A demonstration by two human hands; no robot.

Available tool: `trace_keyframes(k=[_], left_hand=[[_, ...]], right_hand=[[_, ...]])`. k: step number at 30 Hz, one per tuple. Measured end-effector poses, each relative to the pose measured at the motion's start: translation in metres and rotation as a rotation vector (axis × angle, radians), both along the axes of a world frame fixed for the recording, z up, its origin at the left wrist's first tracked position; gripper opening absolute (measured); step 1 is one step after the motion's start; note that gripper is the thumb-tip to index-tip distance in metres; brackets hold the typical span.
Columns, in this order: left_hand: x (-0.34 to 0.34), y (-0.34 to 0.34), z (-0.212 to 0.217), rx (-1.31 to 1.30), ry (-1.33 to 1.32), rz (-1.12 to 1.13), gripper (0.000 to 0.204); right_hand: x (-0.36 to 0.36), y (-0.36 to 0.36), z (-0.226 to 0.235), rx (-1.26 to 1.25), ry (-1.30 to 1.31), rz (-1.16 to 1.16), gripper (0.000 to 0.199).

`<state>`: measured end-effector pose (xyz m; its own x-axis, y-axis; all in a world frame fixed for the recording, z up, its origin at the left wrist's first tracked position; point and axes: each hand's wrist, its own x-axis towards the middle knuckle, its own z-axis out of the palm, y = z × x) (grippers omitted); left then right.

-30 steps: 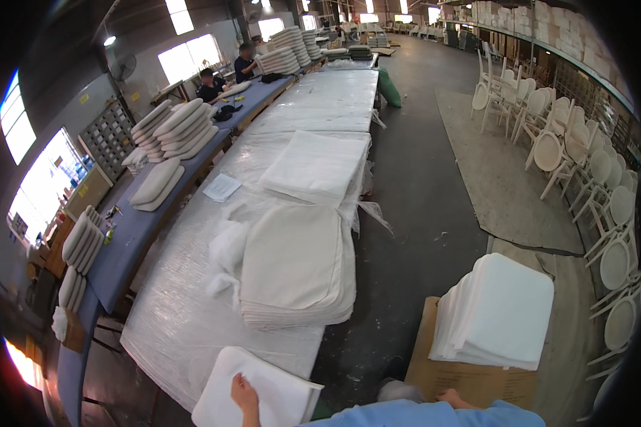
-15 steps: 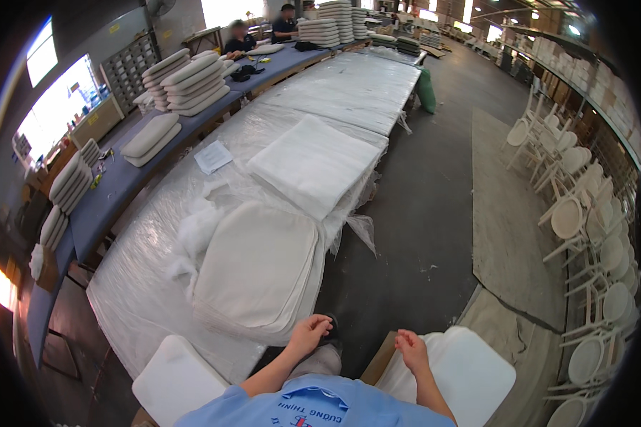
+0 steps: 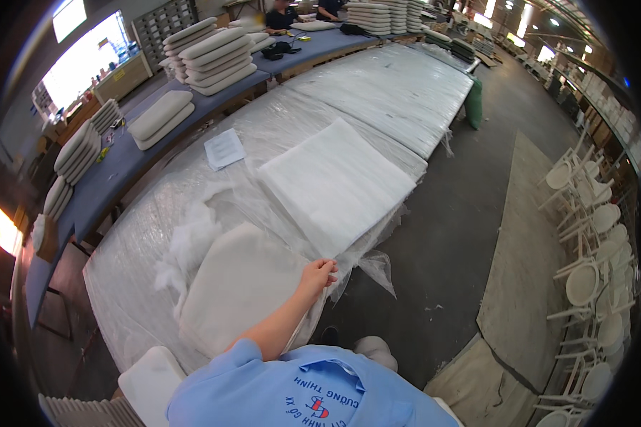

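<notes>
A moment ago both my hands hung low by the table's near edge; now only one hand (image 3: pixel 316 275) shows, reached up and pinching the near corner of the flat white batting sheet (image 3: pixel 335 183) beside the stack of white cushion pads (image 3: pixel 242 285). My other hand has dropped out of sight below my shirt.

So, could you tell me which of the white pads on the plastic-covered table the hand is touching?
The nearest one: the hand grips the corner of the stack of rounded seat-shaped cushions at the table's near end. The flat square batting sheet lies just beyond.
</notes>
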<state>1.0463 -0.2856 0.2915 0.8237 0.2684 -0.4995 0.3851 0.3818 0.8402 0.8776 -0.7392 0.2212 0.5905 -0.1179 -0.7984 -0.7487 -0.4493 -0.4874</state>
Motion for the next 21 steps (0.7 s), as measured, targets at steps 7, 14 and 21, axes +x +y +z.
trace_keyframes(k=[7,14,21], left_hand=[[0.079,0.017,-0.039,-0.017,0.198,0.032,0.035],[0.152,0.032,-0.084,0.052,0.463,0.38,0.039],[0.185,0.02,-0.064,0.583,0.588,0.555,0.029]], right_hand=[[0.127,-0.003,-0.017,0.039,0.048,-0.01,0.029],[0.334,-0.013,-0.027,0.06,0.042,0.102,0.026],[0.582,0.059,0.002,-0.038,-0.013,0.221,0.017]])
